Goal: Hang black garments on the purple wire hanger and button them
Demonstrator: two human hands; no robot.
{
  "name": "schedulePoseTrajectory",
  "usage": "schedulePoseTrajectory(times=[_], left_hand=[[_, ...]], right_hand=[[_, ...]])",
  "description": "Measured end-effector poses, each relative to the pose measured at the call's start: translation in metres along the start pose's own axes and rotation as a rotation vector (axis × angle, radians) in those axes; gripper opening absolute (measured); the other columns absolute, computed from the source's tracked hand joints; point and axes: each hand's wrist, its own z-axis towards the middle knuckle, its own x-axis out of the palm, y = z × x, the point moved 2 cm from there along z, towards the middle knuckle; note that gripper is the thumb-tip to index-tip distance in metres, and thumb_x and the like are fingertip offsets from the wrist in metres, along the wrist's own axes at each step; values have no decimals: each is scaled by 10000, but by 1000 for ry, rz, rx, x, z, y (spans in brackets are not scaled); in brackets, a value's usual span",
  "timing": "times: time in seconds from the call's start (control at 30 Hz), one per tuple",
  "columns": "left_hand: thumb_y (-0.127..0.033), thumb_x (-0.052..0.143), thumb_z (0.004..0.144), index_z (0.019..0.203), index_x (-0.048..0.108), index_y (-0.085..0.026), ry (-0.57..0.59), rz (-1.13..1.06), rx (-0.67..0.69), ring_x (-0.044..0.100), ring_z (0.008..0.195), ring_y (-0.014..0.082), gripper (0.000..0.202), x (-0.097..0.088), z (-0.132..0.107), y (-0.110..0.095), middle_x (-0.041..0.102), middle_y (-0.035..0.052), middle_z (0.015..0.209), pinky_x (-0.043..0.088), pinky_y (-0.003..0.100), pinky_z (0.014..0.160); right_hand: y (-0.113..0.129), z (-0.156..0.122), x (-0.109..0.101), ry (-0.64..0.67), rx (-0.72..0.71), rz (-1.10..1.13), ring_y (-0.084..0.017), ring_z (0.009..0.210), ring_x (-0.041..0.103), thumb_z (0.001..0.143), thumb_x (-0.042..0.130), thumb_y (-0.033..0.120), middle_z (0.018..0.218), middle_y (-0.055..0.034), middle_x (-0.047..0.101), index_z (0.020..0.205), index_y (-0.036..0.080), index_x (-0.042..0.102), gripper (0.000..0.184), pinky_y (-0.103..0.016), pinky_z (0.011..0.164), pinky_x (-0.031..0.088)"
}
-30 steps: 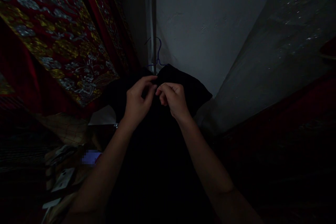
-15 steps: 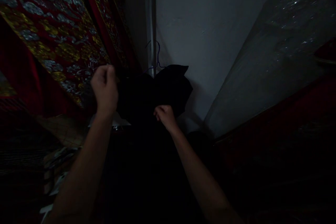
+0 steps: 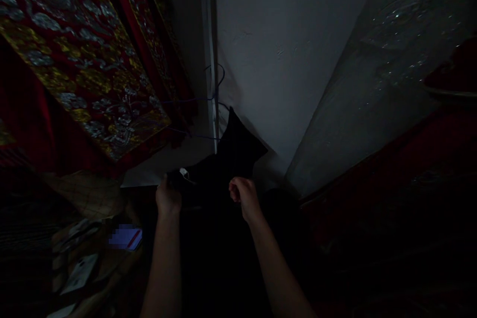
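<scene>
A black garment (image 3: 238, 146) spreads between my hands, one pointed corner standing up against the wall. My left hand (image 3: 168, 198) pinches its left edge, close to a small white tag (image 3: 184, 173). Fingers curled, my right hand (image 3: 244, 196) grips the cloth on the other side. Above the garment, a thin blue-purple wire hanger (image 3: 192, 100) hangs at a pale vertical bar (image 3: 213, 49), its left part bare. Most folds are lost in the dark.
Red cloth with gold and silver embroidery (image 3: 93, 79) hangs on the left. Clear plastic sheeting (image 3: 357, 89) covers things on the right. At lower left are a lit phone screen (image 3: 124, 237) and a white phone-like object (image 3: 80, 273).
My left hand has come down and to the right, and my right hand slightly down. The garment has dropped lower, baring the hanger and showing the white tag. A lit screen has come into view.
</scene>
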Motion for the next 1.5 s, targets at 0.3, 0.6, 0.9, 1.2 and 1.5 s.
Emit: schedulePoseTrajectory(times=[0.3, 0.6, 0.9, 1.2, 1.5], left_hand=[[-448, 883, 616, 847, 732, -185, 158, 95, 104, 668, 789, 124, 381, 46, -64, 7, 731, 3, 848, 515, 226, 769], [-463, 749, 790, 815, 721, -193, 272, 499, 304, 634, 803, 170, 272, 65, -98, 6, 686, 11, 808, 501, 254, 757], [-549, 636, 861, 1022, 764, -235, 918, 875, 37, 672, 1082, 312, 375, 23, -68, 20, 758, 78, 1054, 512, 410, 984], [-420, 745, 775, 928, 803, -243, 835, 1053, 158, 711, 841, 301, 240, 10, -38, -20, 787, 50, 911, 570, 368, 749], [-551, 629, 819, 713, 741, -247, 918, 1614, 144, 626, 621, 210, 341, 9, 22, -109, 704, 26, 686, 433, 263, 597]], right_hand=[[-24, 16, -25, -96, -83, -329, -159, 526, 486, 706, 542, 498, 492, 5, 506, 506, 215, 533, 347, -273, 529, 368], [21, -26, 8, 501, -171, -243, -238, 1050, 641, 846, 654, 419, 1078, -45, 712, 1163, 242, 672, 363, -351, 937, 504], [88, 12, -5, 724, -432, -541, -175, 752, 663, 722, 536, 107, 762, -7, 721, 777, 192, 746, 233, -288, 747, 502], [97, 141, -3, 173, -521, -520, -139, 651, 555, 891, 534, 473, 641, 21, 609, 896, 113, 723, 407, -220, 591, 413], [87, 145, -33, 329, -495, -690, -113, 543, 436, 839, 579, 585, 550, 35, 493, 597, 187, 527, 469, -239, 508, 317]])
